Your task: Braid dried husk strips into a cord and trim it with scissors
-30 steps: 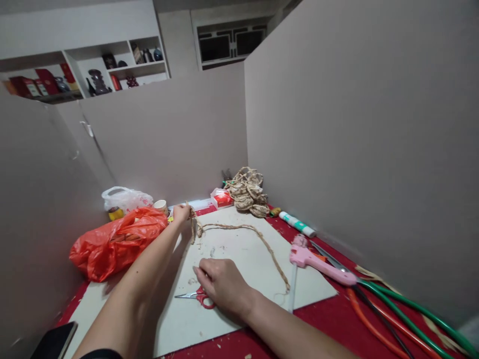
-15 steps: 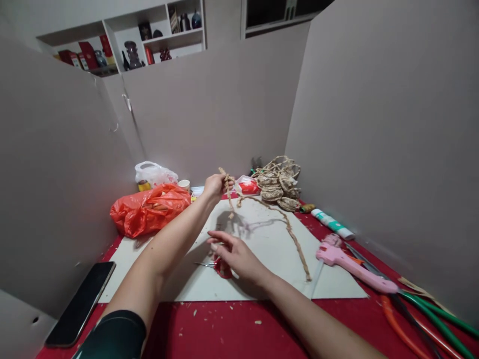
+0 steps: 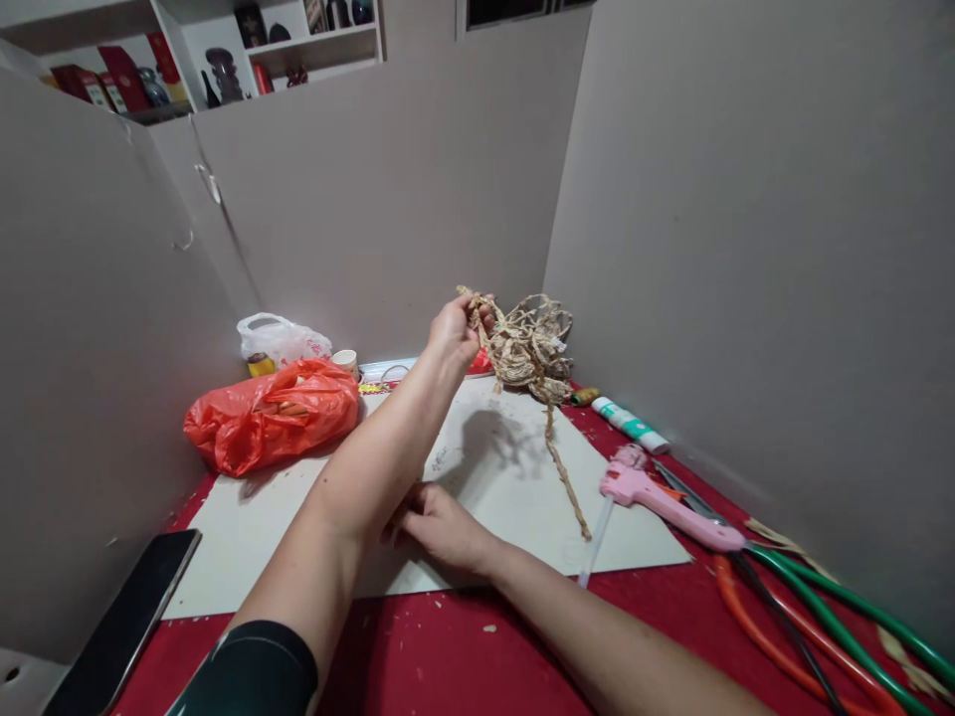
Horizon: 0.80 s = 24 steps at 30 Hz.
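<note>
My left hand [image 3: 463,323] is raised over the far part of the white board, closed round a twisted straw cord [image 3: 486,343]. Pieces of the cord hang below the fingers, in front of a heap of coiled straw cord [image 3: 556,328]. A long strand [image 3: 565,477] trails down across the board towards its right front. Low over the near part of the board is my right hand [image 3: 444,527], its fingers curled downwards. My left forearm covers its fingertips and whatever they may hold.
On the left lie an orange-red plastic bag [image 3: 276,418] and a phone [image 3: 123,617]. A pink glue gun [image 3: 671,507] and green-handled shears [image 3: 836,587] lie on the right, near a white-and-green roll [image 3: 631,425]. Grey panels [image 3: 418,219] enclose the table.
My left hand has moved up and away with the cord, towards the heap. My right hand has curled and drawn in behind the left forearm; the small red item there is now hidden.
</note>
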Each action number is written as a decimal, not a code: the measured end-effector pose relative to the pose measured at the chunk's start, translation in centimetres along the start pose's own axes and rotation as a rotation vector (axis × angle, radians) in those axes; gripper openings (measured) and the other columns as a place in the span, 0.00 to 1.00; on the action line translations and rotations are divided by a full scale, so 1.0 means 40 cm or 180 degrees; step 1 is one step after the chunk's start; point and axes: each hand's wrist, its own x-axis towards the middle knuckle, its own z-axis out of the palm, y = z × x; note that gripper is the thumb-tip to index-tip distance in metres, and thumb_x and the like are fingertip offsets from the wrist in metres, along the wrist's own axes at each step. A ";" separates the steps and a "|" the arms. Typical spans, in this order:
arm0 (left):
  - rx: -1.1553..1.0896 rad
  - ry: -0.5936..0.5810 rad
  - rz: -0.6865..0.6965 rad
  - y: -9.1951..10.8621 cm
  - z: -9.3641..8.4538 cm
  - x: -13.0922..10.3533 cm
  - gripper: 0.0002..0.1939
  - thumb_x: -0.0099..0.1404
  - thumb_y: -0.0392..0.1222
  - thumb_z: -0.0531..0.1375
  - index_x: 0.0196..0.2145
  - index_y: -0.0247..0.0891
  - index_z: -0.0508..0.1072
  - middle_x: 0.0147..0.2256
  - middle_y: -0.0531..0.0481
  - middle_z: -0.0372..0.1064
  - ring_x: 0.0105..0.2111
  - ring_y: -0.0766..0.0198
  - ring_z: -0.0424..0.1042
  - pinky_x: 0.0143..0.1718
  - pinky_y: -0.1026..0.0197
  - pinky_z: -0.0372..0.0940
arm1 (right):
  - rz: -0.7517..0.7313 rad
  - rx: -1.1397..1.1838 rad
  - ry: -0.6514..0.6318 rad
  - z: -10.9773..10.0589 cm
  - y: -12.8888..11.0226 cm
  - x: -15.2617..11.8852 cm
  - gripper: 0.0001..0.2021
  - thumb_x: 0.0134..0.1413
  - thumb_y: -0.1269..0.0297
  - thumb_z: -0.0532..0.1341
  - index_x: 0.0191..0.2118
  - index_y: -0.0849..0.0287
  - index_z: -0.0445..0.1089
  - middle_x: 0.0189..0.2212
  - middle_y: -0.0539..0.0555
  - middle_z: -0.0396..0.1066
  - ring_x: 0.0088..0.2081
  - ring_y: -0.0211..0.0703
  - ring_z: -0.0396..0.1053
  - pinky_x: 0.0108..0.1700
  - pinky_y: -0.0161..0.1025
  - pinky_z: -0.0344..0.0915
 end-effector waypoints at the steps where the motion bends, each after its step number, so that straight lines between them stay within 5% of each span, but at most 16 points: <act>1: -0.0003 -0.0022 0.0014 0.008 0.002 0.000 0.16 0.66 0.31 0.49 0.22 0.28 0.66 0.13 0.57 0.55 0.13 0.77 0.56 0.18 0.74 0.54 | -0.0131 -0.0378 -0.0029 0.000 0.004 -0.002 0.11 0.51 0.72 0.53 0.36 0.63 0.73 0.28 0.53 0.73 0.28 0.37 0.68 0.32 0.36 0.66; 5: 0.0095 -0.0040 0.0234 0.064 0.002 -0.004 0.15 0.66 0.33 0.50 0.23 0.28 0.67 0.13 0.56 0.56 0.13 0.77 0.57 0.18 0.73 0.55 | -0.0966 -0.1968 -0.0199 -0.005 0.001 -0.013 0.16 0.49 0.78 0.52 0.39 0.61 0.74 0.38 0.57 0.74 0.40 0.43 0.70 0.46 0.39 0.65; 9: 0.0348 -0.0087 0.0581 0.120 -0.010 -0.030 0.13 0.65 0.34 0.51 0.25 0.28 0.68 0.15 0.55 0.60 0.15 0.77 0.59 0.20 0.73 0.57 | -0.1670 -0.2442 -0.0184 -0.001 -0.004 -0.014 0.19 0.55 0.74 0.52 0.53 0.61 0.66 0.52 0.61 0.67 0.55 0.44 0.62 0.54 0.42 0.61; 12: 0.0651 -0.0318 0.0580 0.132 -0.040 -0.075 0.12 0.64 0.31 0.52 0.24 0.28 0.69 0.17 0.53 0.64 0.17 0.76 0.62 0.21 0.74 0.59 | -0.1794 -0.2292 0.0471 -0.004 -0.003 -0.011 0.16 0.58 0.71 0.52 0.51 0.60 0.67 0.47 0.60 0.71 0.50 0.43 0.67 0.50 0.41 0.65; 16: 0.0933 -0.0553 0.0192 0.107 -0.126 -0.160 0.07 0.61 0.28 0.54 0.29 0.28 0.71 0.25 0.49 0.71 0.20 0.75 0.67 0.23 0.72 0.63 | -0.2106 -0.1879 0.1868 -0.039 -0.034 -0.025 0.09 0.58 0.70 0.54 0.41 0.58 0.71 0.35 0.55 0.74 0.36 0.40 0.72 0.40 0.38 0.69; 20: 0.1019 -0.0630 -0.0282 0.067 -0.235 -0.244 0.09 0.56 0.25 0.56 0.35 0.28 0.72 0.29 0.47 0.72 0.25 0.70 0.72 0.31 0.68 0.68 | -0.2436 -0.1974 0.3002 -0.084 -0.092 -0.047 0.09 0.57 0.70 0.55 0.43 0.57 0.69 0.36 0.55 0.72 0.39 0.42 0.70 0.44 0.42 0.67; 24: 0.0992 -0.0622 -0.0423 0.037 -0.309 -0.305 0.12 0.52 0.25 0.57 0.35 0.29 0.72 0.25 0.49 0.71 0.26 0.67 0.73 0.33 0.65 0.68 | -0.1962 -0.1683 0.3027 -0.106 -0.105 -0.037 0.08 0.55 0.65 0.58 0.41 0.58 0.67 0.37 0.56 0.71 0.40 0.43 0.69 0.45 0.43 0.65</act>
